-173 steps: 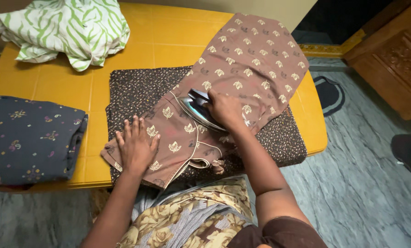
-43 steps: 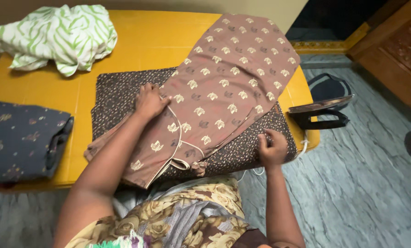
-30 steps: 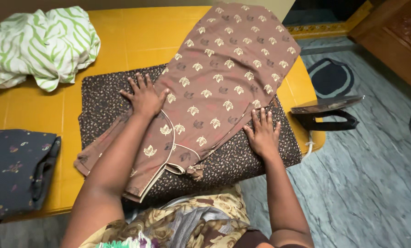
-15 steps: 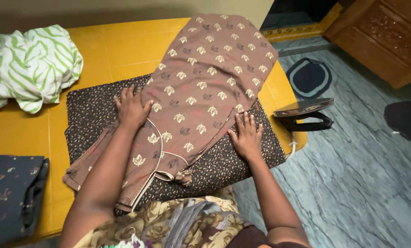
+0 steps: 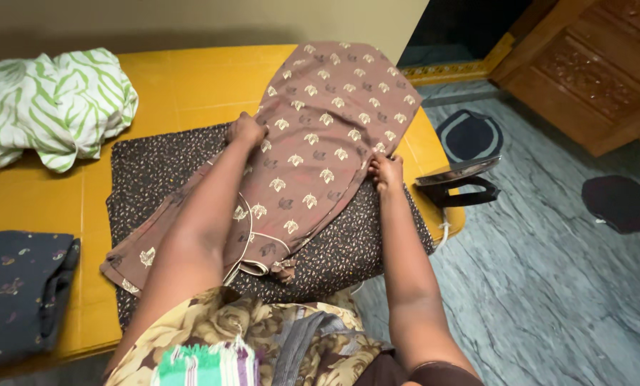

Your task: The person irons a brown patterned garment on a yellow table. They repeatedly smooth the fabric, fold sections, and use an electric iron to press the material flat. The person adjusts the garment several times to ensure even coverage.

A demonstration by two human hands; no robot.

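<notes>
**Garment status: laid flat, iron parked, both edges gripped**

The brown garment (image 5: 320,150) lies across the dark pad (image 5: 155,179), its far end running past the pad onto the yellow table (image 5: 184,78). The left hand (image 5: 247,132) is closed on the garment's left edge; the right hand (image 5: 386,170) pinches the right edge, fingers curled into the cloth.

The iron (image 5: 454,182) stands off the pad — at its right, on the table's rim, sole tilted up, touched by neither hand.

Judged state of work:
- Done: the broad middle panel looks smooth.
- Left: the near end, by the piped neckline, is bunched and folded over itself; pressing there appears pending.

Left of the pad — a green-striped cloth (image 5: 48,100), crumpled, at the far side, and a dark folded cloth (image 5: 20,293) at the near side.
</notes>
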